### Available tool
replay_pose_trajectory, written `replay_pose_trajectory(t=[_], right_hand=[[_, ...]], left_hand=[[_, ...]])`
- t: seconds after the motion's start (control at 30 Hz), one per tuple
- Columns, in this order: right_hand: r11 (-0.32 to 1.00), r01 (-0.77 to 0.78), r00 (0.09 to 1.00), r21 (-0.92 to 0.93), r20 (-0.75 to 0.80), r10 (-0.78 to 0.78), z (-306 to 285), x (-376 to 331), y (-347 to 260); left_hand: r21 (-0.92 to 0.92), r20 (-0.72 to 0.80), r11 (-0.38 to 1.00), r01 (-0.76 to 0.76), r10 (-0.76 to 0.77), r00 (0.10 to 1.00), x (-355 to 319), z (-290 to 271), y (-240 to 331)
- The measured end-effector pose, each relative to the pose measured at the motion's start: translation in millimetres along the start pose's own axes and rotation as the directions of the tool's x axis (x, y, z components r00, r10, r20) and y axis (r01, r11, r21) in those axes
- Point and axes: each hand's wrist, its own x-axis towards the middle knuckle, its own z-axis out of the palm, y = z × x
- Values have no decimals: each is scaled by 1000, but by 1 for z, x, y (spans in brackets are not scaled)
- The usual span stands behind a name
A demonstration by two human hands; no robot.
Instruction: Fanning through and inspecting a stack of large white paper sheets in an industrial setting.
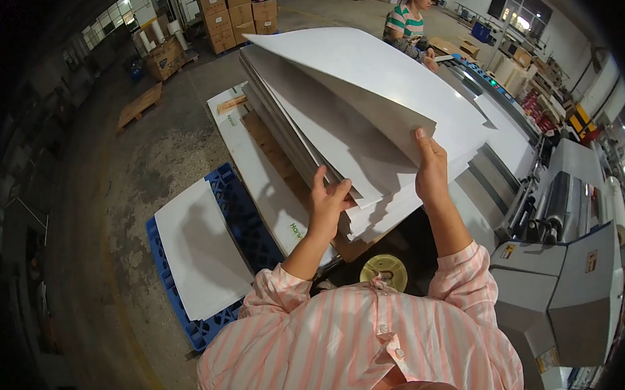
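Note:
My right hand pinches the near corner of a large white sheet, thumb on top. The sheet is lifted and bowed, with a dark gap under it. Beneath lies a tall stack of white sheets, its near edges uneven and fanned. At the stack's near left corner is my left hand, index finger and thumb spread apart and touching the sheet edges. Its other fingers are partly hidden.
On the left, a blue plastic pallet bears white sheets. A grey machine with rollers stands close on the right. Beyond the stack is another person. Cardboard boxes and a wooden pallet are farther off. A yellowish round lid is near my body.

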Motion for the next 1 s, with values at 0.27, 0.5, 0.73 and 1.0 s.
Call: replay_pose_trajectory(t=[0.27, 0.5, 0.73, 1.0], right_hand=[[582, 567, 818, -582, 480, -316, 1, -21, 28], [286, 734, 679, -616, 656, -330, -4, -28, 29], [818, 406, 891, -407, 377, -254, -3, -17, 36], [491, 704, 707, -514, 442, -552, 4, -17, 13]], left_hand=[[131, 132, 990, -59, 41, 990, 7, -11, -18], [269, 223, 951, -154, 95, 970, 5, -14, -12], [114, 164, 993, -32, 13, 986, 1, -6, -5], [-106, 141, 992, -66, 81, 987, 3, -16, -13]])
